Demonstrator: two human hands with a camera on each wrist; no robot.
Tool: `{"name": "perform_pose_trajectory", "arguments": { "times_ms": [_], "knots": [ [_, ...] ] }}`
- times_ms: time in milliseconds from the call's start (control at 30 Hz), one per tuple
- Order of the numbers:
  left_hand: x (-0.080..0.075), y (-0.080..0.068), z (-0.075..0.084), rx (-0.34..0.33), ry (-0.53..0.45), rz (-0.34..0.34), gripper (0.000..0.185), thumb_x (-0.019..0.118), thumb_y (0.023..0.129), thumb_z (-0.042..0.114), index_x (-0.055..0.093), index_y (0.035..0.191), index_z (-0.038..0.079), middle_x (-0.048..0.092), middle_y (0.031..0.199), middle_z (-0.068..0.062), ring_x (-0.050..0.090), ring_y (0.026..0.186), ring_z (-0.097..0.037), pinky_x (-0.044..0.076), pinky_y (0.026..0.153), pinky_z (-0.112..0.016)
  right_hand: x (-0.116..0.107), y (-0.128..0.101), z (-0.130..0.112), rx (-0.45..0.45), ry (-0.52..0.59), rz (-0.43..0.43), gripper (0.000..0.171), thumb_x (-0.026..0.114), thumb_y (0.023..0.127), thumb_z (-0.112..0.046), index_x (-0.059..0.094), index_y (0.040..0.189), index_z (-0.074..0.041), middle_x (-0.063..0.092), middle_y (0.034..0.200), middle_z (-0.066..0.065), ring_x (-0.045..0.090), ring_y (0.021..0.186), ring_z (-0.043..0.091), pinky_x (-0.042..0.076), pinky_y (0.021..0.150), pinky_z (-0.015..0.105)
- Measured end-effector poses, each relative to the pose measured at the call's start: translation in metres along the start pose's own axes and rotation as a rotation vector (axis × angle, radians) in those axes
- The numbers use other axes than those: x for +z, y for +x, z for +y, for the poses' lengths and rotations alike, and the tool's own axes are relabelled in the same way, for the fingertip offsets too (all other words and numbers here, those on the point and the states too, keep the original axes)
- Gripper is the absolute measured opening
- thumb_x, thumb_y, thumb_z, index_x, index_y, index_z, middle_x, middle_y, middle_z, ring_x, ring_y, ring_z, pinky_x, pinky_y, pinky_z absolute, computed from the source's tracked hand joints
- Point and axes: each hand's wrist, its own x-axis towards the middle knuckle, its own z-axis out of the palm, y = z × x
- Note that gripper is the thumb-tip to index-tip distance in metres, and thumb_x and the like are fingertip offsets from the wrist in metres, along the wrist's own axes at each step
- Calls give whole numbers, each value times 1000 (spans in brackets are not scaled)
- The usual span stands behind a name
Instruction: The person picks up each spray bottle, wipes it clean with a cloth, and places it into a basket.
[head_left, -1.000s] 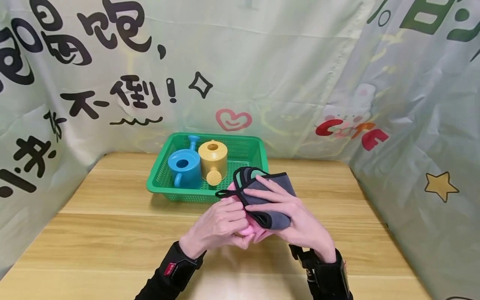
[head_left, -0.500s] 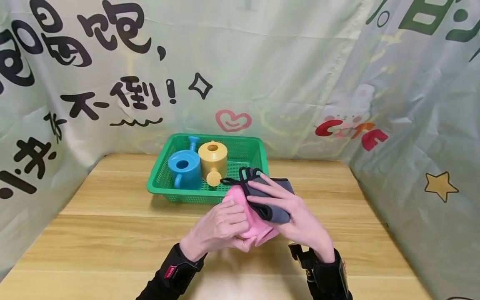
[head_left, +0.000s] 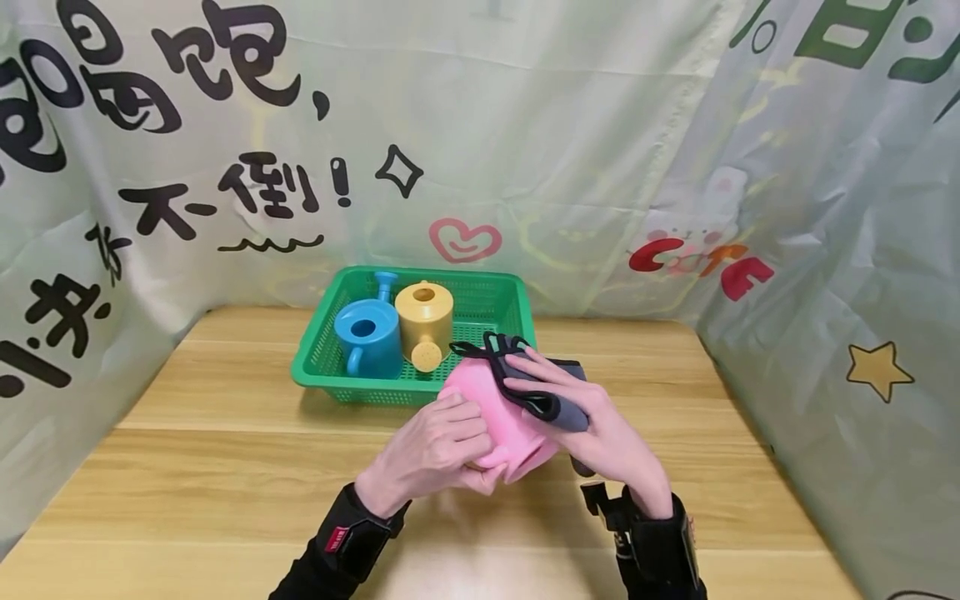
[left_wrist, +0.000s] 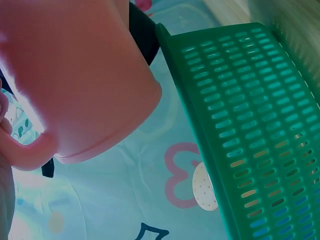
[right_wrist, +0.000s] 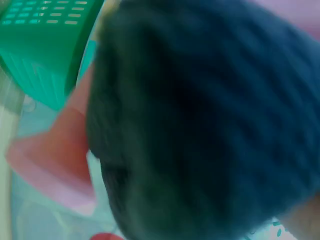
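My left hand [head_left: 427, 454] grips a pink watering can [head_left: 487, 408] by its handle [left_wrist: 32, 152], above the table and in front of the basket. The can is tilted; its flared spout [right_wrist: 55, 160] shows in the right wrist view. My right hand [head_left: 603, 429] holds a folded grey cloth [head_left: 572, 415] with black edging and a hanging loop against the can's side. The fingers lie over the cloth; the thumb is hidden. Blurred cloth [right_wrist: 210, 120] fills most of the right wrist view.
Behind the hands stands a green plastic basket [head_left: 315, 379] on the wooden table [head_left: 225, 483]. A blue watering can [head_left: 378, 337] and a yellow watering can [head_left: 426, 312] stand in its left part. A printed curtain [head_left: 570, 150] encloses the back and sides.
The cloth has slid rightward and back off the pink can's front, so more of the can shows. Its loop has shifted right. My left hand stays nearly in place.
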Motion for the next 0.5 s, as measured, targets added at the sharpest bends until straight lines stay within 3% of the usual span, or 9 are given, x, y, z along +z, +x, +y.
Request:
{"name": "perform_pose_trajectory", "arguments": {
  "times_ms": [300,500],
  "knots": [
    [1,0,-1,10,-25,24,19,50,87,21,49,68,19,45,63,9,43,66,-7,37,69,-21,2,1,-9,-133,-133,-68,45,70,85,-3,68,128,-17,60,144,4,33,152,27,25,124,27],
    [1,-1,-1,4,-9,7,22,49,89,24,49,67,20,44,62,10,40,65,-6,34,67,-21,3,2,-4,-49,-57,-18,43,69,88,2,68,129,-11,58,146,10,34,152,28,26,123,23]
  ]
}}
